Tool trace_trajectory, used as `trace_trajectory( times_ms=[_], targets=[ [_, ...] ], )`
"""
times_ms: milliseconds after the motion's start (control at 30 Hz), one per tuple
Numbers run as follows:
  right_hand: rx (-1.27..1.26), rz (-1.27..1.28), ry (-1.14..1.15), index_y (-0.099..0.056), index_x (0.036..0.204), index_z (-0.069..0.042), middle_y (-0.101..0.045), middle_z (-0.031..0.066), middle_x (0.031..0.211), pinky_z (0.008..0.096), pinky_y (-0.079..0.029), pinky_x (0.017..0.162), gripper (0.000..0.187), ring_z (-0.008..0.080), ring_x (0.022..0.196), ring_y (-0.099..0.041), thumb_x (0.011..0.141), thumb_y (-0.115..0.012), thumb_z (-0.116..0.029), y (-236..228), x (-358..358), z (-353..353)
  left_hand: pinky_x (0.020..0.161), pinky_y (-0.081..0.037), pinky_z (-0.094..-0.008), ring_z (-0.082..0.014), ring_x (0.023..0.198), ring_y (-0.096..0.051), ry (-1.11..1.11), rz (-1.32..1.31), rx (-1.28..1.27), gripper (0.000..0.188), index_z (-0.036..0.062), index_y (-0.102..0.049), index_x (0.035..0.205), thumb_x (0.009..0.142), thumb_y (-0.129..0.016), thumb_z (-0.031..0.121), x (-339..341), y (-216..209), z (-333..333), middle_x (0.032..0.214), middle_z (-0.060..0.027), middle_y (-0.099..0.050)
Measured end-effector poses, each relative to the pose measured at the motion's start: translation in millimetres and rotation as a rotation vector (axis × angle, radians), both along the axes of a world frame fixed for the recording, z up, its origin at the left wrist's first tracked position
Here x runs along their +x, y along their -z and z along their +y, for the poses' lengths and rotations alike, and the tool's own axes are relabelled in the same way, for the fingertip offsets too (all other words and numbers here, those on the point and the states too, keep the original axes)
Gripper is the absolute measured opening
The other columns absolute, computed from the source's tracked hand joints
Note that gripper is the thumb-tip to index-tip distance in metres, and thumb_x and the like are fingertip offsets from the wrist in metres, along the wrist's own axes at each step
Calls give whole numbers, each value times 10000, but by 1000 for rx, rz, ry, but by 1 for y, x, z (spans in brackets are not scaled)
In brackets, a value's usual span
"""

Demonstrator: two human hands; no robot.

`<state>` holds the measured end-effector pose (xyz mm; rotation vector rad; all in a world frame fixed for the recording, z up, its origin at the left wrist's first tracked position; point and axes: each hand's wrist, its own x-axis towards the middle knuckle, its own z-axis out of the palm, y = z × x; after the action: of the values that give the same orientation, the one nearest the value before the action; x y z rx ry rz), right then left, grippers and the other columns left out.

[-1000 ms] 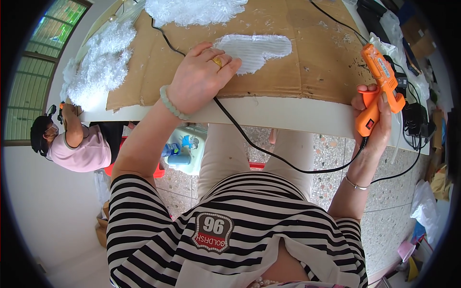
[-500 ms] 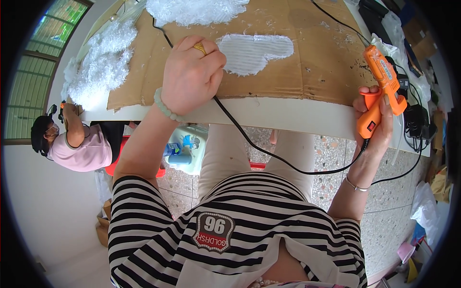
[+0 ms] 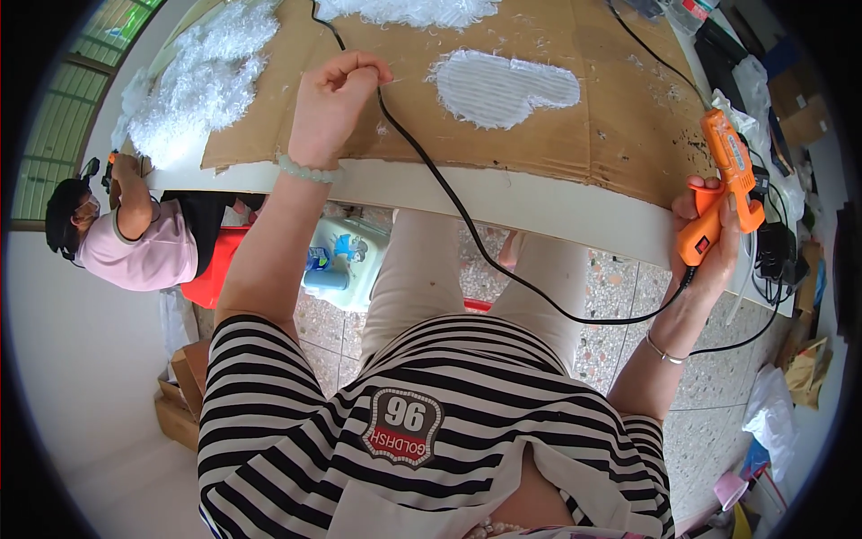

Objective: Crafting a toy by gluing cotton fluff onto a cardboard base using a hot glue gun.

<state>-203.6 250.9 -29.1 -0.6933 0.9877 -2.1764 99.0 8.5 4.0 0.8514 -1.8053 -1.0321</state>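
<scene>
Fluff (image 3: 193, 85) lay heaped in a white mass well to the left of your left hand, spilling over the edge of the cardboard sheet (image 3: 620, 117) that covered the table (image 3: 557, 211). Below that corner of the table, another person in a pink top (image 3: 135, 242) sat low by the table's edge, well apart from you.

Your left hand (image 3: 334, 101) rested on the cardboard with its fingers curled shut, pinching the black cord (image 3: 449, 202) between thumb and fingertips near its upper bend. A pale bead bracelet (image 3: 305, 171) circled that wrist. From your grip the cord ran down across the cardboard, dropped over the table's white edge, sagged in a loop in front of your knees and rose again to your right hand.

Between your two hands, nearer the left, a white mitten-shaped cutout (image 3: 507, 88) lay flat on the cardboard, touching neither hand. More white fluff (image 3: 404, 11) sat beyond it at the far edge.

Your right hand (image 3: 709, 251) was held off the table's near-right edge, closed around the handle of the orange glue gun (image 3: 725, 184), whose nozzle pointed up and away from you. A thin bracelet sat on that wrist. To the right of that hand, dark cables and boxes (image 3: 777, 251) crowded the table's end.
</scene>
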Motion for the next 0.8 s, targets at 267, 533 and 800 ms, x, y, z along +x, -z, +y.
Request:
trace_trajectory(
  times_ms=[267, 533, 800],
  targets=[
    [-4, 13, -8, -530, 1069, 29, -608, 179, 960, 269, -418, 675, 295, 145, 688, -473, 909, -541, -218, -3, 3, -1, 575, -405, -189, -35, 646, -509, 53, -50, -35, 117, 32, -699, 901, 835, -635, 103, -3, 14, 14, 703, 18, -612],
    [17, 33, -182, -539, 1043, -3, -599, 140, 971, 351, -450, 817, 276, 146, 751, -483, 920, -479, -243, -57, 44, -35, 670, -446, -185, -51, 740, -562, 83, -156, -187, 113, 15, -683, 928, 844, -646, 79, -9, 15, 15, 814, 13, -629],
    [82, 145, -387, -548, 1025, 15, -625, 155, 958, 436, -489, 895, 261, 163, 783, -583, 940, -449, -211, -55, 87, -125, 597, -469, -236, -112, 648, -592, 18, -163, -295, 108, 20, -685, 879, 792, -663, 80, -21, 11, 21, 737, -68, -651]
  ],
)
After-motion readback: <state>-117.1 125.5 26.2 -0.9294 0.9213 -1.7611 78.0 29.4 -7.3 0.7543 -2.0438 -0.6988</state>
